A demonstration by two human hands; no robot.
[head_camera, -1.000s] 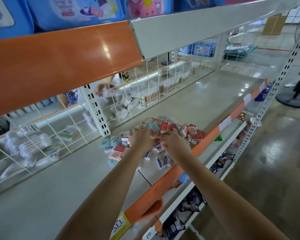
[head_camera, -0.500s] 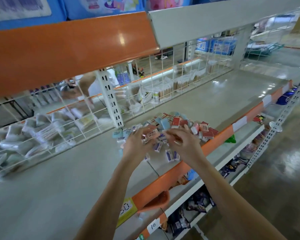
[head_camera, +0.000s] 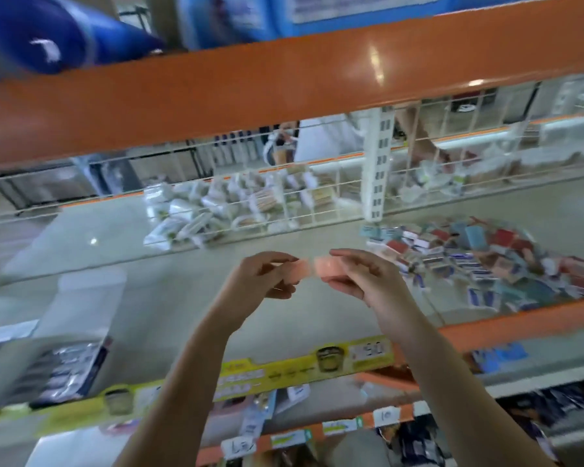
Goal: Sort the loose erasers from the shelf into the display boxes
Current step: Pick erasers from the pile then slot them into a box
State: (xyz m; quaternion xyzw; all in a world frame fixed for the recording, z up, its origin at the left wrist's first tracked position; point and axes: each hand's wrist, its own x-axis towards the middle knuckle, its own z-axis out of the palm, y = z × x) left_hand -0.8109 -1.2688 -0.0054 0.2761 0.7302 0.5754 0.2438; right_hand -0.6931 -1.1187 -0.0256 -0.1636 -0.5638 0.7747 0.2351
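Left hand (head_camera: 262, 278), right hand (head_camera: 361, 278) — each pinching pink eraser (head_camera: 327, 266) above shelf (head_camera: 155, 298).

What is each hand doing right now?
Left hand: pinches a small pale pink eraser.
Right hand: pinches a small orange-pink eraser.

A grey shelf (head_camera: 182, 298) bears a pile of loose erasers (head_camera: 486, 257) at its right.
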